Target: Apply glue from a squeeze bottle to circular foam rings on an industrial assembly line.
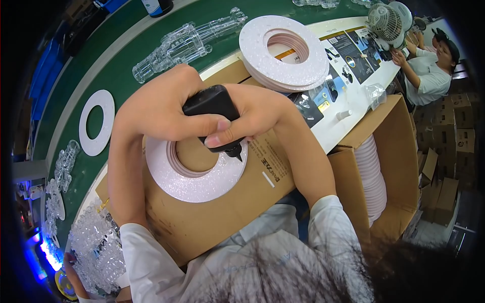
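Observation:
A black squeeze bottle [214, 103] with a thin pointed nozzle is tilted downward between my two hands. My left hand [156, 103] is closed on it from the left, its thumb lying across the front. From the other side my right hand [260, 108] grips the same bottle, and both thumbs meet near its lower end. The nozzle tip points at the right part of a stack of white speckled rings [202, 189]; whether it touches cannot be made out. My wrists and the bottle cover the stack's far side. Brown cardboard [212, 232] lies beneath these rings.
Another stack of white rings [255, 45] stands beyond my right hand. Clear plastic parts [177, 48] and a single ring [85, 121] lie on the green surface [121, 65]. An open carton [353, 177] at right holds more rings. A fan [385, 22] and a person [429, 76] are far right.

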The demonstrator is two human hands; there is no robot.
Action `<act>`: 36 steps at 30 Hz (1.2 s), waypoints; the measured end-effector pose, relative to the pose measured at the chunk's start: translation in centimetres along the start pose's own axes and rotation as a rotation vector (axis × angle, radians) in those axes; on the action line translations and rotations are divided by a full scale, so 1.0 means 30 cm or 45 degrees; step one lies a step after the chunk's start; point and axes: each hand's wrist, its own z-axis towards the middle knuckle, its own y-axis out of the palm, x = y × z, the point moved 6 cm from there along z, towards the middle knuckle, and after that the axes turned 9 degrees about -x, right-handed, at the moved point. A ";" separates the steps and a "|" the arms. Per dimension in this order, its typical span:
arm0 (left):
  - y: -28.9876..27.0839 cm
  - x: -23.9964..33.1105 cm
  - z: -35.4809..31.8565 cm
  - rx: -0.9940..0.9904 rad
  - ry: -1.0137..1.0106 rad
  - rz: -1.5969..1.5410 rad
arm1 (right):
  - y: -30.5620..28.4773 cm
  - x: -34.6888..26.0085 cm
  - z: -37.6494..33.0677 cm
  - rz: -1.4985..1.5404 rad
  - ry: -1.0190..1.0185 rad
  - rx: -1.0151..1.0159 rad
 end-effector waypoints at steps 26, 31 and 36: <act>-0.189 -0.205 -0.234 0.709 -0.798 0.713 | -0.033 0.018 -0.034 0.185 -0.518 0.373; -0.222 -0.480 -0.356 0.754 -1.561 0.908 | -0.057 0.053 -0.034 0.151 -0.477 0.386; -0.261 -0.491 -0.447 0.748 -1.613 0.767 | -0.047 0.038 -0.029 0.070 -0.568 0.376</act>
